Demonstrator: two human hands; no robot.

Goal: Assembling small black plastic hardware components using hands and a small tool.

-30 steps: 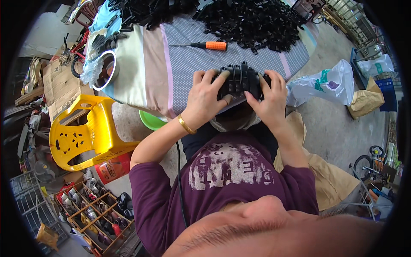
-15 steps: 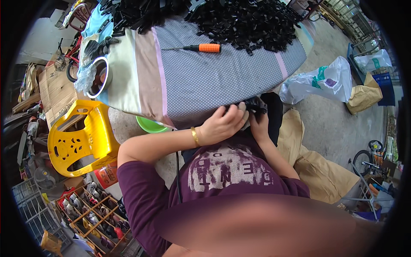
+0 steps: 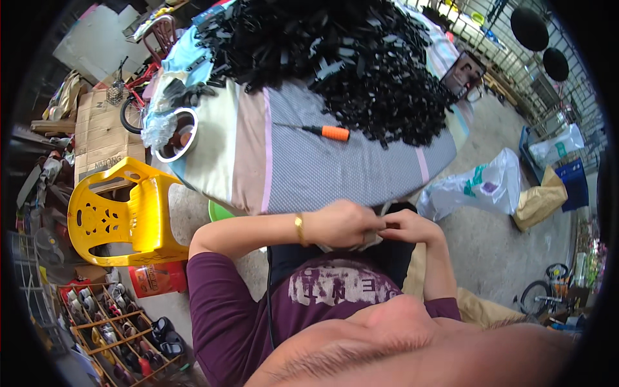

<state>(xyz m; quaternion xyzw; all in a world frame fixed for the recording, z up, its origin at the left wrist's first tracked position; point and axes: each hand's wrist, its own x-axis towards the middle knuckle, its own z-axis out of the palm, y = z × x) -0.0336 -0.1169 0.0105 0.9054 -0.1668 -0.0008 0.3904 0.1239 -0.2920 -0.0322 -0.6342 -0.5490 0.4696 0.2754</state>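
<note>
My left hand (image 3: 347,223), with a gold bracelet (image 3: 299,229) at its wrist, is closed in front of the table's near edge, above my lap. My right hand (image 3: 412,227) meets it fingertip to fingertip in a pinch. Something pale and cloth-like (image 3: 354,246) shows under the left hand; its kind is unclear. Whatever lies between the fingertips is too small or hidden to name. Beyond the hands, a screwdriver (image 3: 335,133) with an orange and black handle lies on the dotted tablecloth (image 3: 309,174). Behind it rises a big heap of small black pieces (image 3: 380,84).
A white tub (image 3: 193,138) with a plastic bag stands at the table's left. The yellow chair (image 3: 145,219) is on my left, near a green basin (image 3: 220,211) and a red bucket (image 3: 158,278). White plastic bags (image 3: 480,184) and a phone (image 3: 464,74) are to the right.
The view has tilted up, showing more of the heap. The black piece seen at my hands before no longer shows. My hands have come together at the fingertips.
</note>
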